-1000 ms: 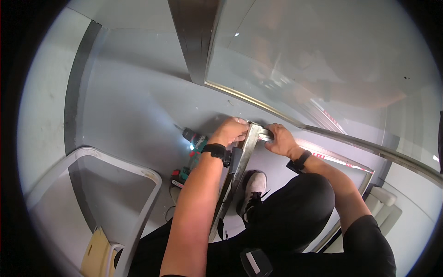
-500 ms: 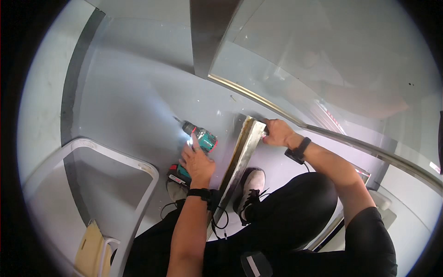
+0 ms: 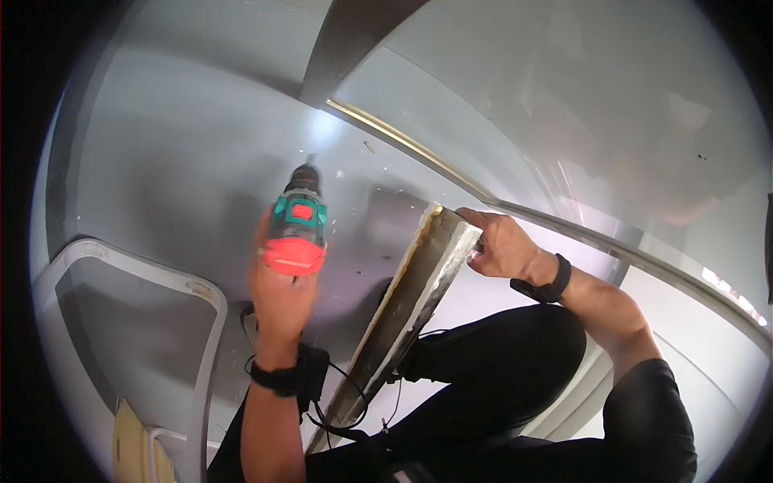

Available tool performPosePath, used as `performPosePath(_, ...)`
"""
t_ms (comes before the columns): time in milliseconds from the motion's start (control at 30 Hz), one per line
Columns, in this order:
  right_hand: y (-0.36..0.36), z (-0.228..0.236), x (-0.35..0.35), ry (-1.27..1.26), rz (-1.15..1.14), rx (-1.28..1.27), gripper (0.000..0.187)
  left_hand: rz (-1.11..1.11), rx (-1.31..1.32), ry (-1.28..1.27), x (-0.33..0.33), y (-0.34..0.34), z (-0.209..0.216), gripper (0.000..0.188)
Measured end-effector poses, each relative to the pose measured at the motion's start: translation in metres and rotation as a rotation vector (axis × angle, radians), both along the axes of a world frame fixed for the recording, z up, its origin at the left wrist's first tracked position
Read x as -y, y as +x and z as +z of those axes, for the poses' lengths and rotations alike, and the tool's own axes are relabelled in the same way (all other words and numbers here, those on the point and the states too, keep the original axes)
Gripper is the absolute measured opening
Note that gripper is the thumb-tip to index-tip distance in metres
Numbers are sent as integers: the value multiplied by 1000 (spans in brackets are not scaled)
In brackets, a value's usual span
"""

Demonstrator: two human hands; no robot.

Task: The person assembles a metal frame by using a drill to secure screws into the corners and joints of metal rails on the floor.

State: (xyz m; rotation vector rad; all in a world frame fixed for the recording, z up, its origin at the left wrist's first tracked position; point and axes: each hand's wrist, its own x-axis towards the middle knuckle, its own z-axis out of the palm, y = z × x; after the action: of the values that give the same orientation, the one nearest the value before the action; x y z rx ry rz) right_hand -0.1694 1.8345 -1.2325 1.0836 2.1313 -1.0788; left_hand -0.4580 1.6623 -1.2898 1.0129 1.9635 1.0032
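Note:
My left hand (image 3: 278, 302) is closed around the grip of a cordless drill (image 3: 302, 229), teal and black with a red rear end. The drill is raised off the floor, its chuck and thin bit facing away from me; motion blurs it slightly. A long metal channel (image 3: 427, 278), open on its upper side with whitish and yellowish residue along its edges, slants from my lap to the middle. My right hand (image 3: 507, 248) is closed at the channel's far end, on its right side. Its fingertips are partly hidden, with a bit of dark metal showing beside them.
A glass panel (image 3: 564, 105) with a metal bottom rail (image 3: 564, 229) stands at the right, beside a dark post (image 3: 346, 48). At the left is a white tubular frame (image 3: 213, 298) near a yellow piece (image 3: 133, 443). Small debris (image 3: 369, 146) lies on the grey floor (image 3: 177, 161).
My left hand, earlier reaching over the drill on the floor, now holds it up, with its bit turned away from me. The channel's far end has shifted slightly right with my right hand.

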Motion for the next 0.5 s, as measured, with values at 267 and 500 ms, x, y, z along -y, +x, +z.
performPosePath(267, -1, 3, -5, 31, 35, -68, 46, -203, 819, -203, -51, -39, 71, 49)
performPosePath(500, 3, 1, -1, 68, 27, -127, 44, -312, 842, -362, -50, -35, 57, 53)
